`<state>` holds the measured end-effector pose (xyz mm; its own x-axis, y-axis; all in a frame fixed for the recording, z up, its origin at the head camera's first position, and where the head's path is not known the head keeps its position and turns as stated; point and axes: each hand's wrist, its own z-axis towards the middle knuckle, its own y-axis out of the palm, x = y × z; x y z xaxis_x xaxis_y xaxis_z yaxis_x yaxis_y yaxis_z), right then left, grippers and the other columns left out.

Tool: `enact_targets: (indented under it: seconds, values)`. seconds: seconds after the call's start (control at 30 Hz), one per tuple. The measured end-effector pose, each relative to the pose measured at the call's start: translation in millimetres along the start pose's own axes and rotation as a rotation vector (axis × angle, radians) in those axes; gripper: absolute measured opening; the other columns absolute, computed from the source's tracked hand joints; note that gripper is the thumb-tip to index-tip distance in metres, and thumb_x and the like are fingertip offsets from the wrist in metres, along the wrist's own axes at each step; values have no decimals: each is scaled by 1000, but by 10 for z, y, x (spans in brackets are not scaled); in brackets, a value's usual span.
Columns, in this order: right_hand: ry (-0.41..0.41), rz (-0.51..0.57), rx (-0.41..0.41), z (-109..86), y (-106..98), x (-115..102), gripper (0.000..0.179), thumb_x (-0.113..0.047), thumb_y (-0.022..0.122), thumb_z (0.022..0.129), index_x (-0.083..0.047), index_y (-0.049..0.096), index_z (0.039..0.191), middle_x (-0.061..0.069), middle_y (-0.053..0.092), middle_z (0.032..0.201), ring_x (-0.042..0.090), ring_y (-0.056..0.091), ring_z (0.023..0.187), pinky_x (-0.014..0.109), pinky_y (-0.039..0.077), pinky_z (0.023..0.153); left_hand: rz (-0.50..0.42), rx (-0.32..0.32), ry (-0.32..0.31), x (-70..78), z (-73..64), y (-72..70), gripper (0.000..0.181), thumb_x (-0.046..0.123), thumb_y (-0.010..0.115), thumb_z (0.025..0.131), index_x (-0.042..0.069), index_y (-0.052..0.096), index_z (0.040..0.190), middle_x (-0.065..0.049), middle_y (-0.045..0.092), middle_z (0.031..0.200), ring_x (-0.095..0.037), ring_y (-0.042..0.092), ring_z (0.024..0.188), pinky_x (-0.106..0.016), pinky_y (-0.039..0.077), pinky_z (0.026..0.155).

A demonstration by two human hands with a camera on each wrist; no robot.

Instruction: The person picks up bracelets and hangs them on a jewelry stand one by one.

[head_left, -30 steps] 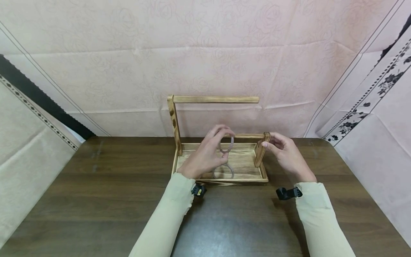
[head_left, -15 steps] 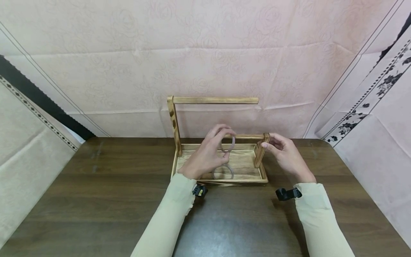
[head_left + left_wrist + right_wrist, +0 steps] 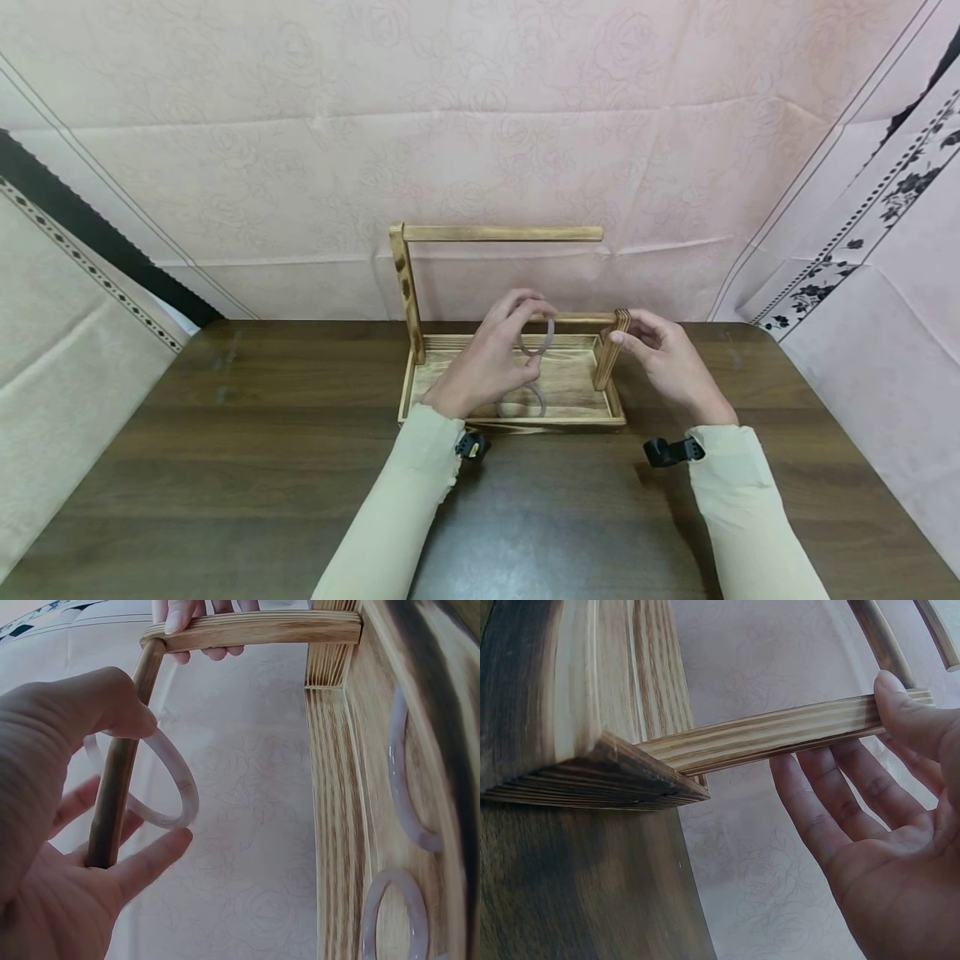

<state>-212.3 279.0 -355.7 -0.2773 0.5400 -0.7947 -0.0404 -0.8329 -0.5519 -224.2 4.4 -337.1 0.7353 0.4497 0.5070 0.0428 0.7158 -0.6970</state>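
A wooden display stand point(image 3: 614, 421) with a shallow tray and two bars stands on the table. My left hand point(image 3: 487, 354) pinches a pale lilac bangle point(image 3: 180, 776) at the lower bar point(image 3: 116, 787). In the left wrist view that bar passes through the ring, its free end near my palm. My right hand point(image 3: 663, 358) grips the top of the short right post point(image 3: 780, 737), thumb on one side and fingers on the other. More pale bangles point(image 3: 403, 772) lie in the tray, partly hidden by its wall and my left hand.
The taller left post point(image 3: 407, 292) carries an upper bar point(image 3: 502, 234) above and behind my left hand. Brown wood-grain table point(image 3: 225, 500) surrounds the stand. Pale patterned cloth point(image 3: 480, 150) hangs behind it, close to the table's far edge.
My left hand has shifted slightly to the right along the lower bar, carrying the bangle. The right hand keeps its hold on the post.
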Motion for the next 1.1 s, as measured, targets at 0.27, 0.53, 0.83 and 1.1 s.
enact_targets:
  seconds: [0.27, 0.53, 0.83, 1.1]
  values:
    - [7, 12, -3, -10, 0, -32, 29, -23, 63, 103, -4, 65, 124, 19, 71, 120, -7, 64, 99, 10, 49, 87, 22, 6, -38, 52, 21, 24, 65, 0, 79, 77, 21, 57, 134, -3, 47, 147, -20, 46, 138, -39, 47, 113]
    - [5, 11, 3, -4, 7, -18, 29, -25, 62, 103, -4, 65, 123, 21, 70, 120, -7, 64, 99, 10, 49, 87, 9, -5, -46, 95, 71, 92, 65, -1, 79, 76, 21, 57, 134, -1, 47, 146, -20, 46, 137, -40, 46, 115]
    - [29, 23, -2, -9, 8, -31, 31, -27, 63, 103, -4, 65, 123, 19, 70, 120, -3, 66, 101, 14, 49, 90, 15, -6, -44, 149, 111, 135, 63, 0, 79, 77, 21, 57, 133, -1, 48, 146, -20, 47, 136, -40, 45, 116]
    - [26, 28, 0, -11, 9, -28, 29, -26, 63, 102, -6, 66, 123, 13, 71, 116, 0, 66, 101, 13, 49, 88, 15, -10, -16, 172, 144, 180, 62, 0, 78, 78, 19, 57, 134, -1, 49, 144, -19, 47, 135, -36, 46, 115]
